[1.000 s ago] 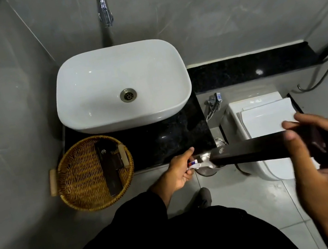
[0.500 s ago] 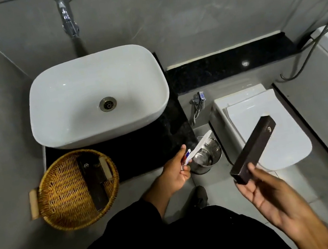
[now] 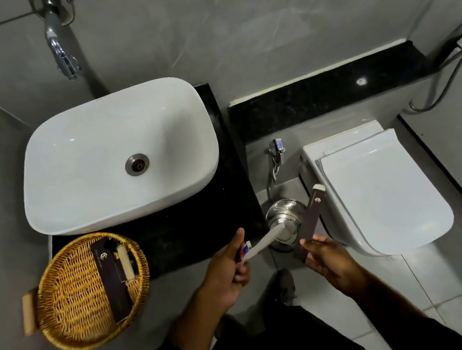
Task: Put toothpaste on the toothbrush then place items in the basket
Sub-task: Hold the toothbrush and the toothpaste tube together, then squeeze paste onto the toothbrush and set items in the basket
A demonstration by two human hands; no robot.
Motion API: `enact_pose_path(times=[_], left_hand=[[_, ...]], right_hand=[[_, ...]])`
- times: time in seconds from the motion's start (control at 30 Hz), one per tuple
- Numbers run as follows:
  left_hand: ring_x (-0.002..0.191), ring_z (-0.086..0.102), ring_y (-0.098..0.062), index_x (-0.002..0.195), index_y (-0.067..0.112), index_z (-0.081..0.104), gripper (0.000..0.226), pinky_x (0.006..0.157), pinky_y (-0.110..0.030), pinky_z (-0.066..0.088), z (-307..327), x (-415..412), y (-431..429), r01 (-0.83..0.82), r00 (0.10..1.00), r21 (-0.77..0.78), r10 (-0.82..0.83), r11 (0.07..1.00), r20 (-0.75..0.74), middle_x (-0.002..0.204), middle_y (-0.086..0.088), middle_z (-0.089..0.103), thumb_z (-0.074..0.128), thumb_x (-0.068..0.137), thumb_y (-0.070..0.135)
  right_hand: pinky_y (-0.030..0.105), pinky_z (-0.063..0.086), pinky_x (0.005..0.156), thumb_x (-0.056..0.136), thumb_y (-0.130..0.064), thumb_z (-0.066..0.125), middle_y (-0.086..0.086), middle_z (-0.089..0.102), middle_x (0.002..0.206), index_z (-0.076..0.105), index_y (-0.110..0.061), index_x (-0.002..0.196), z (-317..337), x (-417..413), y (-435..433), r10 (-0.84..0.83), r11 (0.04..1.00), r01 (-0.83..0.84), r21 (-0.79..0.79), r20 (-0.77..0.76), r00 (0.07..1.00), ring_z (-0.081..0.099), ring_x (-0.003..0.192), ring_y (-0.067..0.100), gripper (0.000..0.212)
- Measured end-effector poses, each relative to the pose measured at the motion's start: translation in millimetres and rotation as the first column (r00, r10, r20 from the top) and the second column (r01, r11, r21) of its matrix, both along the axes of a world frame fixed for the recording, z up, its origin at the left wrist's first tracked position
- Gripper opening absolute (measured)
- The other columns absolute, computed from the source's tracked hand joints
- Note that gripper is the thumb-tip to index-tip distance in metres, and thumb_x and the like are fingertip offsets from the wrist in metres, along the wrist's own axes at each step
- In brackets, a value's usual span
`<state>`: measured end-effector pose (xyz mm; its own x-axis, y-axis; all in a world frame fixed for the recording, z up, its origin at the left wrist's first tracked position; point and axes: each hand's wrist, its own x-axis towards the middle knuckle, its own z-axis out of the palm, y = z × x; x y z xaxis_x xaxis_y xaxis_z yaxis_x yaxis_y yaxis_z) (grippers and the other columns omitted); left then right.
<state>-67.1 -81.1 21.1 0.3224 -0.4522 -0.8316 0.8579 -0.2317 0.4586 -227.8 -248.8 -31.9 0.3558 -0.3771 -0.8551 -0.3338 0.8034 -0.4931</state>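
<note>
My left hand (image 3: 227, 271) grips a small white toothpaste tube (image 3: 262, 245) with a red and blue end; the tube points right toward my other hand. My right hand (image 3: 328, 259) holds a long dark brown box (image 3: 311, 219) by its lower end, tilted up to the right, its open white tip at the top. The wicker basket (image 3: 62, 312) sits at the left on the counter's front edge. Inside it lie another dark box (image 3: 111, 276) and a small pale wooden piece (image 3: 125, 262). No toothbrush is visible.
A white basin (image 3: 81, 158) sits on the black counter (image 3: 191, 237) under a chrome tap (image 3: 61, 53). A steel bin (image 3: 285, 217) stands on the floor under my hands. A closed white toilet (image 3: 381, 191) is at right, with a hose (image 3: 452, 74) on the wall.
My right hand has brought the dark box down and left, close to the toothpaste tube. The left hand has stayed by the counter's front edge with the tube. The camera has tilted.
</note>
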Motion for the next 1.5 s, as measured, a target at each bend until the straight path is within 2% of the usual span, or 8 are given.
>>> enact_pose_path(times=[0.07,0.2,0.3,0.37,0.53,0.77,1.17,1.5], left_hand=[[0.033,0.033,-0.004,0.054,0.022,0.060,0.038,0.030,-0.015,0.026,2,-2,-2,-0.003,1.000,0.000,0.003,1.000,0.027,0.046,0.005,0.040,0.080,0.070,0.049],[0.035,0.036,-0.005,0.051,0.026,0.062,0.037,0.031,-0.016,0.027,7,-9,-11,0.038,0.993,0.019,-0.040,0.999,0.110,0.049,0.007,0.049,0.080,0.069,0.054],[0.037,0.039,-0.006,0.055,0.026,0.062,0.040,0.033,-0.016,0.030,15,-13,-18,0.125,0.968,0.038,-0.130,0.991,0.214,0.050,0.007,0.052,0.075,0.072,0.060],[0.036,0.040,-0.005,0.057,0.026,0.064,0.042,0.034,-0.017,0.031,22,-14,-24,0.173,0.941,0.083,-0.189,0.981,0.281,0.048,0.008,0.054,0.072,0.071,0.065],[0.039,0.046,-0.007,0.072,0.024,0.069,0.042,0.035,-0.019,0.036,36,-15,-34,0.268,0.855,0.141,-0.303,0.953,0.422,0.051,0.006,0.058,0.062,0.084,0.064],[0.042,0.053,-0.003,0.079,0.030,0.071,0.030,0.038,-0.017,0.042,45,0,-36,0.368,0.718,0.242,-0.440,0.898,0.539,0.054,0.007,0.063,0.056,0.095,0.051],[0.076,0.066,-0.006,0.102,0.023,0.077,0.022,0.064,-0.019,0.054,67,50,21,0.425,0.814,0.102,-0.429,0.899,0.391,0.093,0.005,0.075,0.062,0.095,0.037],[0.072,0.071,-0.013,0.109,0.008,0.066,0.022,0.065,-0.020,0.062,58,115,169,-0.022,0.949,-0.151,0.068,0.988,0.307,0.089,-0.006,0.074,0.063,0.090,-0.003]], right_hand=[[0.029,0.055,0.079,0.095,-0.013,0.070,0.010,0.071,0.104,0.063,-0.011,0.120,-5,11,-18,0.021,0.999,-0.021,-0.029,0.004,1.000,0.067,0.088,0.019,0.027],[0.018,0.028,0.037,0.098,-0.019,0.065,0.003,0.043,0.064,0.059,-0.015,0.074,-17,12,-48,0.126,0.986,-0.142,-0.087,-0.170,0.977,0.039,0.040,0.006,0.025],[0.023,0.049,0.063,0.097,-0.013,0.063,0.009,0.068,0.088,0.069,-0.010,0.100,-5,15,-55,0.108,0.983,-0.116,-0.144,-0.060,0.992,0.067,0.073,0.017,0.007],[0.032,0.058,0.081,0.094,-0.025,0.069,0.012,0.079,0.109,0.071,-0.008,0.116,10,18,-52,0.230,0.968,-0.220,-0.120,0.078,0.970,0.076,0.101,0.028,0.027],[0.025,0.061,0.070,0.085,-0.068,0.062,0.008,0.081,0.102,0.081,-0.023,0.099,68,31,-36,0.723,0.691,-0.702,-0.171,0.180,0.668,0.079,0.089,0.021,0.051],[0.037,0.065,0.082,0.094,-0.054,0.059,-0.004,0.081,0.086,0.075,-0.019,0.101,109,43,-26,0.944,0.323,-0.905,-0.278,0.026,0.329,0.076,0.076,0.013,0.039],[0.013,0.051,0.052,0.101,-0.032,0.060,-0.008,0.081,0.090,0.074,-0.025,0.103,116,58,36,0.899,0.421,-0.845,-0.329,0.030,0.436,0.069,0.059,-0.001,0.016],[0.015,0.040,0.042,0.107,-0.033,0.049,0.006,0.080,0.092,0.078,-0.025,0.107,127,118,128,0.832,0.538,-0.760,-0.366,0.088,0.547,0.052,0.044,0.006,0.030]])
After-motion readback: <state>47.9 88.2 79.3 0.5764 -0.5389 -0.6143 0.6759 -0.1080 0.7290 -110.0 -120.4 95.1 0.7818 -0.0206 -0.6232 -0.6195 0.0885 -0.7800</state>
